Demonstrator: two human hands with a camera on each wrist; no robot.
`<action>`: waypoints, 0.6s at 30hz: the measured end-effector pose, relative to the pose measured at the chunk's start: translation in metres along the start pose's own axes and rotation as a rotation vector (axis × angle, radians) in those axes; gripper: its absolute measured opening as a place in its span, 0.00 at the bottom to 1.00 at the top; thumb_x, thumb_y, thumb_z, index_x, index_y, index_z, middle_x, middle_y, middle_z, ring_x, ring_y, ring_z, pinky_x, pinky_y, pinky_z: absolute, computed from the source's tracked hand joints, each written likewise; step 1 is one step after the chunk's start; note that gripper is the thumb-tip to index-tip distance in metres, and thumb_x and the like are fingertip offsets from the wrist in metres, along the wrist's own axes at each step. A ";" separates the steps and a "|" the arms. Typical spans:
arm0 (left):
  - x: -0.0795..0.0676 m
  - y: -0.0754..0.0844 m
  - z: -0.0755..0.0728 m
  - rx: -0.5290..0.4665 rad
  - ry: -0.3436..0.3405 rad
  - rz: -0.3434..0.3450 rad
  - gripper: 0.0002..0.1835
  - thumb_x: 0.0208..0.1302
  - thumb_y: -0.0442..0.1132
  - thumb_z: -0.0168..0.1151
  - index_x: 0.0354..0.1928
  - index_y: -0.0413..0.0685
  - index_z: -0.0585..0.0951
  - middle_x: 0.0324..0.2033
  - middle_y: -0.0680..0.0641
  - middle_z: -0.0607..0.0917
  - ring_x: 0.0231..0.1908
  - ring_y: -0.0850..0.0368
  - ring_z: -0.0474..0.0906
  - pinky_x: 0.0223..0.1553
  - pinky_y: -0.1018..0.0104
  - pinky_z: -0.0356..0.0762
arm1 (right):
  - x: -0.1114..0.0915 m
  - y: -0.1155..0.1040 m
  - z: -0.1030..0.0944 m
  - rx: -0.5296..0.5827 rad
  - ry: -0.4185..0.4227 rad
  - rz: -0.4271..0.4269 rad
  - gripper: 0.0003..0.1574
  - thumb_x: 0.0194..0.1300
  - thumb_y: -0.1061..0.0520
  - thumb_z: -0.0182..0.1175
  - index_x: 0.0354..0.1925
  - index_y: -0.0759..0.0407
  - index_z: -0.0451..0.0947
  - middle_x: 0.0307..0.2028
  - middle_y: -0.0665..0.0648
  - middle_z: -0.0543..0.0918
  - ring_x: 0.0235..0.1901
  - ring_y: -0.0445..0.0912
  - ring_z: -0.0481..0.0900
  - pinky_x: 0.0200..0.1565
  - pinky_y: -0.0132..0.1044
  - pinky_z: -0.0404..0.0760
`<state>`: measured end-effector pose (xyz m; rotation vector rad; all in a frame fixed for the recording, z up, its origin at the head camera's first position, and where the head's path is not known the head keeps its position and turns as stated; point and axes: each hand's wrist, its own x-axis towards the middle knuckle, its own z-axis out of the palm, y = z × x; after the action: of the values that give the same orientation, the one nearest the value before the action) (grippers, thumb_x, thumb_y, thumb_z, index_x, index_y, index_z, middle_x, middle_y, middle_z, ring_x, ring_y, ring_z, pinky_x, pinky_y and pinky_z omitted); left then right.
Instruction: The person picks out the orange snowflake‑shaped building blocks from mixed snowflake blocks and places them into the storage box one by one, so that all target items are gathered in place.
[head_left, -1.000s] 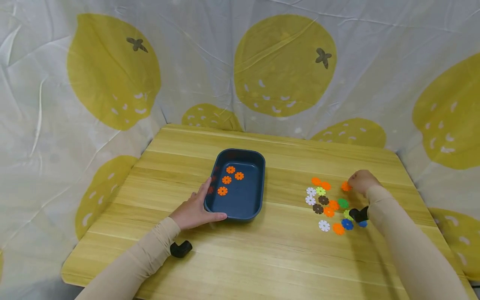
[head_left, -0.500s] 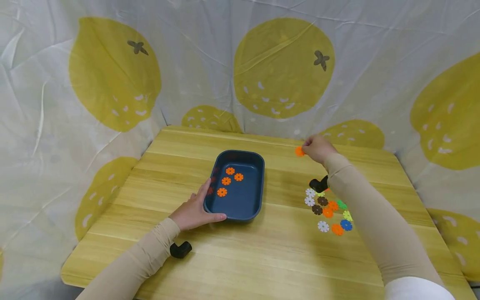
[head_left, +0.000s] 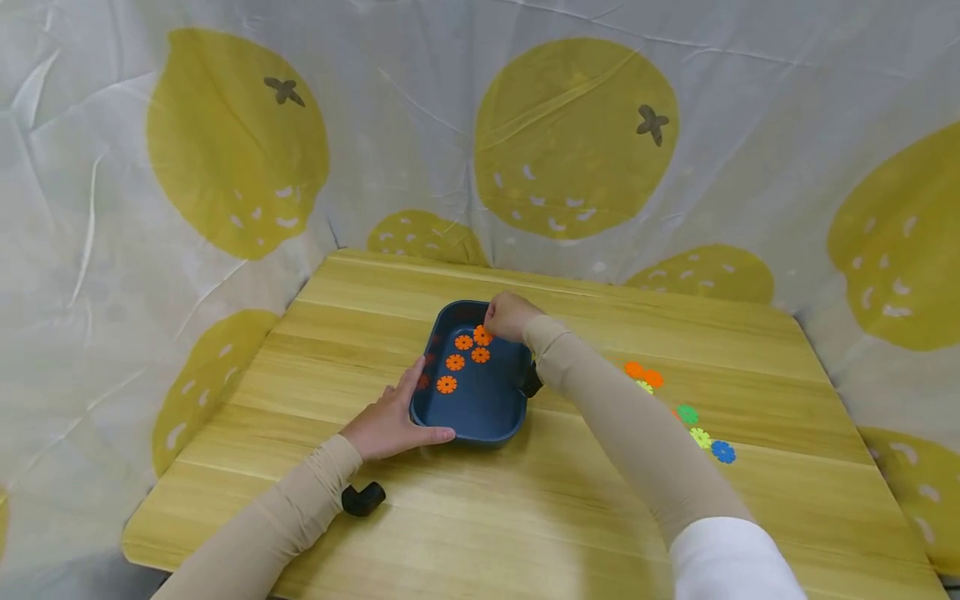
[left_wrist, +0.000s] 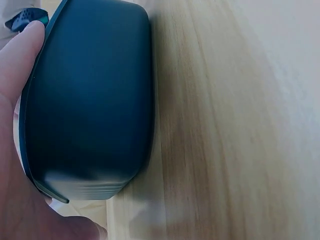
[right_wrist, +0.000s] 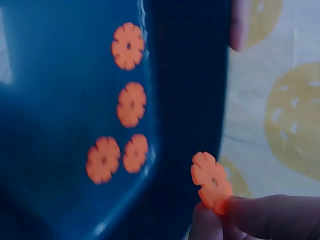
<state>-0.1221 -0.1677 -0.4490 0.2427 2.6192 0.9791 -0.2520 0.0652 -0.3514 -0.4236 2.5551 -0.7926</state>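
Note:
A dark blue rectangular basin (head_left: 480,412) stands on the table with several orange notched plastic discs (head_left: 455,362) lying flat inside. My left hand (head_left: 388,423) rests against its near left corner, fingers extended along the left rim and thumb along the front. The left wrist view shows the basin's outer wall (left_wrist: 95,95) with that hand at the rim. Over the basin's far right part, my right hand (head_left: 512,318) pinches another orange notched disc (right_wrist: 212,182) between thumb and fingers. This disc is held above the basin floor, tilted in the right wrist view.
To the right on the wooden table (head_left: 570,500) lie loose notched discs, including orange (head_left: 634,370), green (head_left: 687,414), yellow-green (head_left: 701,437) and blue (head_left: 723,452) ones. My right forearm hides part of that group. A lemon-printed curtain (head_left: 420,100) stands behind the table.
My right hand has carried the orange disc from the loose group leftward, past the table's back area, to above the basin. The left hand and basin have stayed in place.

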 end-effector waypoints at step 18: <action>0.000 -0.001 0.000 0.003 0.001 -0.001 0.68 0.50 0.75 0.69 0.81 0.71 0.34 0.78 0.44 0.63 0.75 0.19 0.45 0.68 0.21 0.51 | 0.021 0.006 0.058 -0.166 -0.069 0.115 0.15 0.73 0.58 0.58 0.27 0.59 0.75 0.28 0.54 0.74 0.27 0.46 0.71 0.36 0.35 0.70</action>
<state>-0.1225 -0.1685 -0.4493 0.2410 2.6218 0.9751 -0.2432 0.0347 -0.4054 -0.3453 2.5638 -0.5180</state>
